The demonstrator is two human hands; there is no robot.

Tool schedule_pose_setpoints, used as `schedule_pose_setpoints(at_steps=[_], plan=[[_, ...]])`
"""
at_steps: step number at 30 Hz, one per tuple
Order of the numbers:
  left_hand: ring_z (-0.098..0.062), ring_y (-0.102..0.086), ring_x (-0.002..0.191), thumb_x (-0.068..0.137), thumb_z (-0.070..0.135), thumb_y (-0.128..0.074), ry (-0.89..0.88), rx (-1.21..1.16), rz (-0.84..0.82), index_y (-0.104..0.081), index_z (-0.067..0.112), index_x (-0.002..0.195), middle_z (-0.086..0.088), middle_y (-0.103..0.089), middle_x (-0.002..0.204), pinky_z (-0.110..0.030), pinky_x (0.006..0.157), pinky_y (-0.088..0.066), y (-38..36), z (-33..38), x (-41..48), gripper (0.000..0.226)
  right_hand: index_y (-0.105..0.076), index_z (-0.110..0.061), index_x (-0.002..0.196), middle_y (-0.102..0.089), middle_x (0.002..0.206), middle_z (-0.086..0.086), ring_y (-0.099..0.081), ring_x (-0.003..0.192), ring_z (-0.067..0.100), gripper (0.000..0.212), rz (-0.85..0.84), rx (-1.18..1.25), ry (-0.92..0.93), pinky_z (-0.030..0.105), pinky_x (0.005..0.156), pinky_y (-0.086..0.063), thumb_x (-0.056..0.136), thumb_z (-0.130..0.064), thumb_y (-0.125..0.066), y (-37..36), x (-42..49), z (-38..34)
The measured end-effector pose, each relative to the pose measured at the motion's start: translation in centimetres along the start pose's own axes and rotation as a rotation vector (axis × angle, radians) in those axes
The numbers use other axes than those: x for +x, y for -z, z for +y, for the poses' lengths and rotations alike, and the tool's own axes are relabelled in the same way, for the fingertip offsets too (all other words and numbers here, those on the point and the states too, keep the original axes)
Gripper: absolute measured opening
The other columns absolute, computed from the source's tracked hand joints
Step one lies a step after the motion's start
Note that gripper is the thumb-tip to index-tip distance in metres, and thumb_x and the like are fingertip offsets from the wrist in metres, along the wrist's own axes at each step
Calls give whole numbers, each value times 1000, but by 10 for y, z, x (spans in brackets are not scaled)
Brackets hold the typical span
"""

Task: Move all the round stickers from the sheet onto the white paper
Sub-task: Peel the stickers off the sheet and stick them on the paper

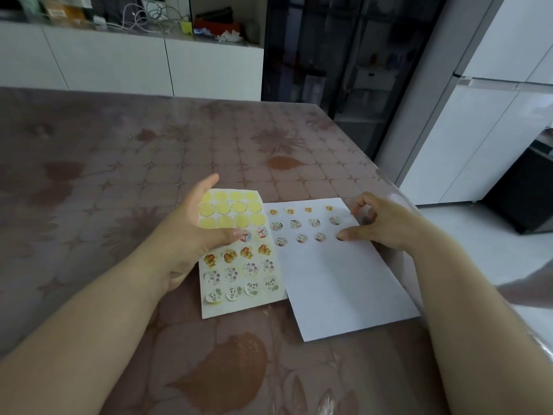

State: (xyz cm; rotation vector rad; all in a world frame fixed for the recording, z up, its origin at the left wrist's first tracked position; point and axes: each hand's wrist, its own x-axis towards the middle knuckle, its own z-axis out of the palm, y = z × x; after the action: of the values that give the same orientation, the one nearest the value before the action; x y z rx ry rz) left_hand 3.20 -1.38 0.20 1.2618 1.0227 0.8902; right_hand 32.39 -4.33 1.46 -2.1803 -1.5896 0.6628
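Your R hand (386,226), thumb tip pressed down, other fingers loosely curled, prob. seats a row-3 sticker on the white paper (344,280) by the table's (119,145) right edge; L hand (191,235) pinches the sticker sheet (239,265) touching the paper's left edge, so next peel another w/ a nail

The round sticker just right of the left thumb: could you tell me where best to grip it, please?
Pick at its right rim from the right: the sticker lies flat on the sheet, and the left hand crowds its left side.
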Motion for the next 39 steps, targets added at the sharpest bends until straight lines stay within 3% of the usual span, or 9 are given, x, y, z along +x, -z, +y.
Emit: schedule_pose_setpoints(at_steps=[5,10,17,21,29,32,35,37,39], plan=[[-25,-66,103,84,-7,-59,69,-41,-36,-39,44,135,-5,-60,123,-41,90,-51,9,5,1,76,-66,-24,91,-58,98,0,-51,79,12,30,24,32,83,19,61,-43,67,-29,-82,2,-9,-14],[-23,-69,93,94,-4,-38,128,-135,-40,-38,39,139,-14,-63,119,-37,84,-53,4,9,1,62,-60,-37,91,-53,94,-16,-49,92,7,11,179,13,441,8,70,-32,82,-35,-66,-29,-26,-59],[-21,-66,83,90,-7,-26,213,-211,-119,-32,36,144,-16,-54,131,-30,65,-58,2,9,-2,69,-64,-28,116,-51,107,-7,-41,98,13,40,167,-85,735,15,80,-28,80,-45,-63,-87,-41,-97],[-20,-63,78,87,-11,-23,233,-222,-139,-32,34,144,-18,-51,134,-29,61,-57,3,11,-3,73,-72,-24,102,-61,98,-2,-41,85,12,45,227,-72,796,35,78,-44,75,-53,-50,-100,-37,-98],[-21,-61,85,87,-15,-23,238,-177,-187,-28,32,146,-16,-53,131,-27,66,-57,4,11,-3,76,-75,-24,82,-65,87,-4,-45,80,13,19,285,-23,880,39,71,-46,76,-36,-62,-105,-39,-99],[-22,-60,89,86,-20,-27,209,-132,-196,-31,32,145,-13,-60,115,-28,72,-57,5,7,-2,78,-73,-22,80,-66,87,-7,-51,80,16,6,253,13,881,28,78,-43,74,-22,-72,-104,-41,-99],[-24,-61,95,83,-23,-27,186,-92,-205,-33,32,144,-13,-61,117,-28,74,-57,6,7,-1,81,-70,-21,80,-64,81,-12,-49,80,7,4,114,137,783,5,78,-34,77,-19,-72,-100,-47,-102],[-22,-64,95,83,-24,-25,177,-88,-205,-35,31,142,-10,-62,117,-28,74,-57,7,7,-2,81,-68,-23,79,-65,82,-9,-52,77,4,4,11,286,662,2,69,-37,80,-22,-71,-91,-49,-105],[-15,-68,89,84,-23,-24,157,-74,-167,-36,30,142,-6,-63,114,-26,73,-58,9,7,-1,79,-68,-26,76,-64,82,-11,-53,67,0,4,52,374,577,6,61,-40,79,-26,-72,-72,-47,-103]])
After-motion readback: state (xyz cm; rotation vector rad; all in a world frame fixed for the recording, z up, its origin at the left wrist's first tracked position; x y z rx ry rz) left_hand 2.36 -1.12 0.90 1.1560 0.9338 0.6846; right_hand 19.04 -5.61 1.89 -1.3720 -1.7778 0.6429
